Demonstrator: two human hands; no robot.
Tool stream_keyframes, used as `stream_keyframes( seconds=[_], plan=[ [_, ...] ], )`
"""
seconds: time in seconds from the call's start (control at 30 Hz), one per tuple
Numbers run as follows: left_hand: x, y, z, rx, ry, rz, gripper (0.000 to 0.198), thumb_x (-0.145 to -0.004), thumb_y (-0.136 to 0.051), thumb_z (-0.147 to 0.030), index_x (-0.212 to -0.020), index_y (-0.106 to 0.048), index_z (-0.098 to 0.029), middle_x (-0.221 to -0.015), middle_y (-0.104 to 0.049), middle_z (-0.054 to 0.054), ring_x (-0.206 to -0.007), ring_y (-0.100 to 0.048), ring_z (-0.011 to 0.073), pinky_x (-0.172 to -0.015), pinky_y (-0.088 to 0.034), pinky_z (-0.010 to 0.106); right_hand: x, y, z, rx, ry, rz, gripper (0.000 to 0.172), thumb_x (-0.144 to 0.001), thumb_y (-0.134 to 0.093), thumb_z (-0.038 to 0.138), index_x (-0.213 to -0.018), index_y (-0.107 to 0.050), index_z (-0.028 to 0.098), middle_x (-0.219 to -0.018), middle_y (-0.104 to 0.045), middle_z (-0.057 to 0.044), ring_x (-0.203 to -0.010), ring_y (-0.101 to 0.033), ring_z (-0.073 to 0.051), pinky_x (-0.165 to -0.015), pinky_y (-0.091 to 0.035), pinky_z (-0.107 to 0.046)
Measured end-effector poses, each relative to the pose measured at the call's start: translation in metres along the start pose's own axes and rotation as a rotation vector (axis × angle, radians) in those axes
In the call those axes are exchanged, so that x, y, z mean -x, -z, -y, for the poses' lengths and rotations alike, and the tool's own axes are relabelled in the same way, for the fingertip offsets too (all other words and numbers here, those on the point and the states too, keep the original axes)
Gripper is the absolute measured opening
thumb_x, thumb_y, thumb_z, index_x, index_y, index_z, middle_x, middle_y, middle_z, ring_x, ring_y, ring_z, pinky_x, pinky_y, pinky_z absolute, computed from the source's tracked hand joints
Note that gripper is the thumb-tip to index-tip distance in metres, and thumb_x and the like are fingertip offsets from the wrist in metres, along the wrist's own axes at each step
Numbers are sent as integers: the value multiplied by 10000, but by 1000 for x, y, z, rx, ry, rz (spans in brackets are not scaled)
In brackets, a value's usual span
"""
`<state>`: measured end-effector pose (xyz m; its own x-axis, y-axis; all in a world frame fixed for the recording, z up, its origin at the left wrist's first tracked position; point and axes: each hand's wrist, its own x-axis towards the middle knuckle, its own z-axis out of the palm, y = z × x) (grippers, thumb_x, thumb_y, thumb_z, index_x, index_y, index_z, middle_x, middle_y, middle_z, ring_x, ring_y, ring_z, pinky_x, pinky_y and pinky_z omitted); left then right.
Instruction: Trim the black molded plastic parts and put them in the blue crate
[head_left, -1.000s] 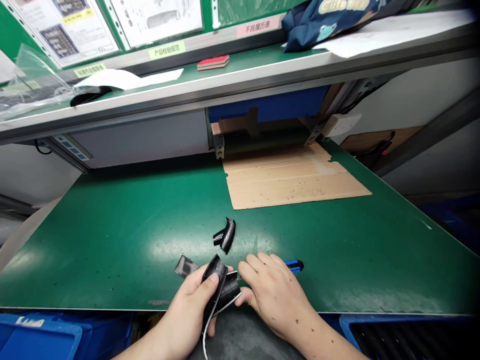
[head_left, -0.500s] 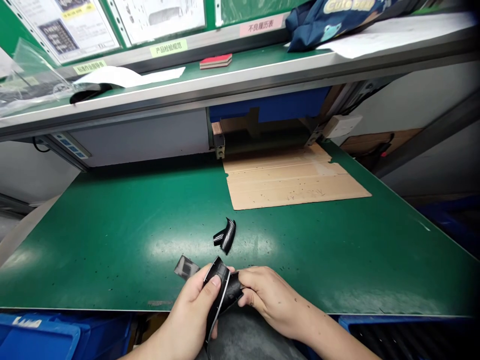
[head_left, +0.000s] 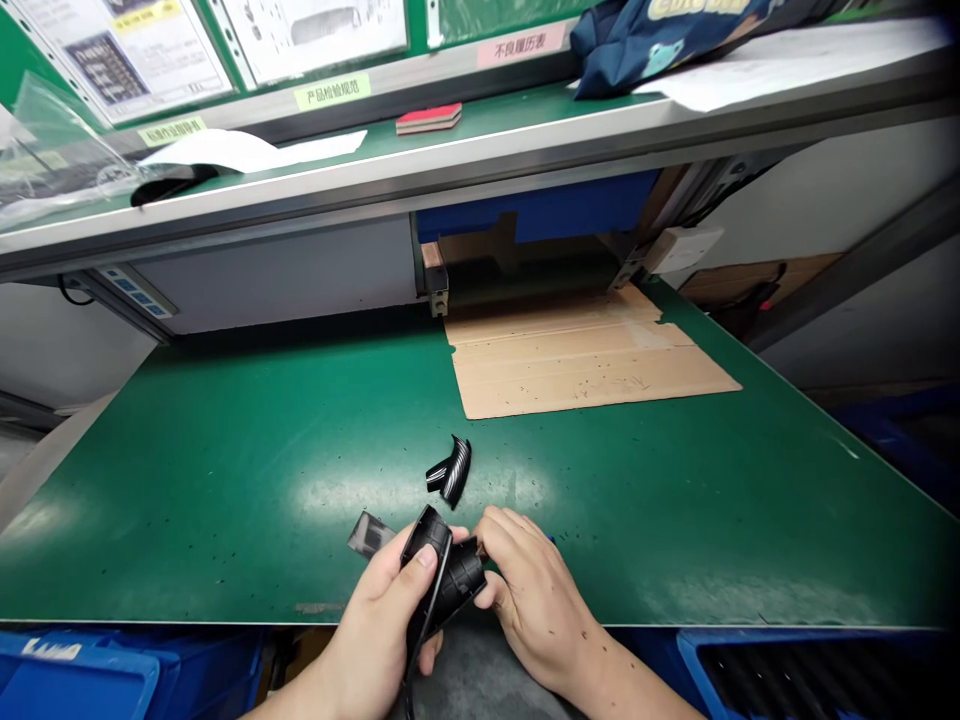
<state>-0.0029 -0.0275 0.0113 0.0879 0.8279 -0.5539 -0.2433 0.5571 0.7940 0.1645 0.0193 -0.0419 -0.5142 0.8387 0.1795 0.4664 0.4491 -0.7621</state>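
In front of my body, my left hand [head_left: 394, 605] is closed around a black, curved plastic shell [head_left: 461, 580] with a ribbed inner side, its thumb pressed on the near edge. My right hand [head_left: 536, 600] is at the shell's right end with its fingers curled in. A small bit of blue shows behind its knuckles; what it grips is mostly hidden. Beyond the hands lies a glossy black, branched plastic piece [head_left: 454, 472] with pale streaks. A flat grey, partly see-through piece [head_left: 369, 535] rests on the table beside my left hand.
The green table [head_left: 285, 440] carries scattered dark shavings. A cardboard sheet [head_left: 585, 375] lies at the back right. Above runs a shelf with a red pad [head_left: 429, 118], papers and a dark blue cloth bag [head_left: 652, 50]. Blue bins [head_left: 97, 675] stand below the front edge.
The black shell has turned slightly in my left hand, showing more of its ribbed inside. My right hand has rolled, its knuckles higher, and a bit of blue now shows behind it.
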Motion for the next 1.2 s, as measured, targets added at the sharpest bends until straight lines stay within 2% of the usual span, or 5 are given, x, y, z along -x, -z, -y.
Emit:
stream_keyframes(
  seconds=[0.23, 0.43, 0.73, 1.03, 1.2],
  plan=[
    [4, -5, -6, -101, -23, -53, 565, -867, -490, -540, -1245, -527, -122, -519, -519, -44, -422, -445, 83, -437, -342, 203, -9, 18, -4, -263, 61, 248, 524, -902, -199, 671, -674, -341, 221, -652, -428, 33, -593, -406, -134, -578, -304, -269],
    [7, -7, -8, -153, -11, -70, 586, -864, -488, -552, -1280, -512, -140, -647, -569, -16, -444, -441, 75, -441, -370, 210, -7, 24, -2, 221, 113, 58, 577, -867, -222, 702, -840, -509, 202, -792, -517, -25, -722, -444, -192, -667, -315, -318],
    [4, -2, -6, -202, 8, -34, 563, -876, -476, -547, -1272, -529, -150, -747, -600, 17, -478, -423, 66, -434, -370, 195, -12, 27, -1, 601, 242, 121, 369, -922, -436, 516, -727, -504, 210, -728, -553, -3, -667, -453, -177, -626, -270, -330],
    [8, -6, -5, -184, 25, -79, 565, -852, -510, -562, -1248, -557, -163, -698, -569, -3, -507, -435, 78, -454, -372, 186, -12, 36, -13, -480, -82, 561, 613, -803, -348, 776, -627, -452, 198, -581, -370, 64, -532, -325, -96, -508, -271, -244],
    [5, 1, -4, -266, 19, -66, 530, -852, -523, -539, -1253, -567, -195, -805, -634, 24, -549, -520, 104, -526, -428, 220, 2, 36, -15, -460, -225, 257, 559, -784, -458, 747, -697, -478, 195, -646, -441, 44, -607, -403, -114, -553, -307, -252]
  ],
)
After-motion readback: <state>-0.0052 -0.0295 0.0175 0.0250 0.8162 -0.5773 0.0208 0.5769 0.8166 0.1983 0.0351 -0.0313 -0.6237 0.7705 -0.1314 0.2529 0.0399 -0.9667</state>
